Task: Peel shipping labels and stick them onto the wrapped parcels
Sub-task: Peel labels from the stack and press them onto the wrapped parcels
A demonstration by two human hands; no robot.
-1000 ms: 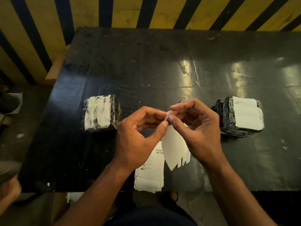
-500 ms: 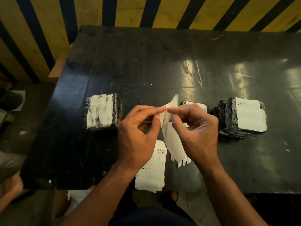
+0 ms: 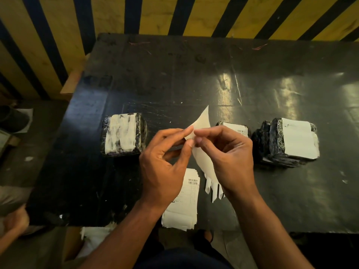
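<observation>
L hand (image 3: 163, 164) + R hand (image 3: 231, 160) pinch label (image 3: 202, 123) — corner curling up

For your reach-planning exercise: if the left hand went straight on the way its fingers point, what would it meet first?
The left hand points right, so it would probably meet the right hand first, across the label both pinch. Depth is unclear from one view.

My right hand (image 3: 229, 158) hides most of the middle parcel (image 3: 236, 128); label print (image 3: 191, 188) is too small to read.
</observation>
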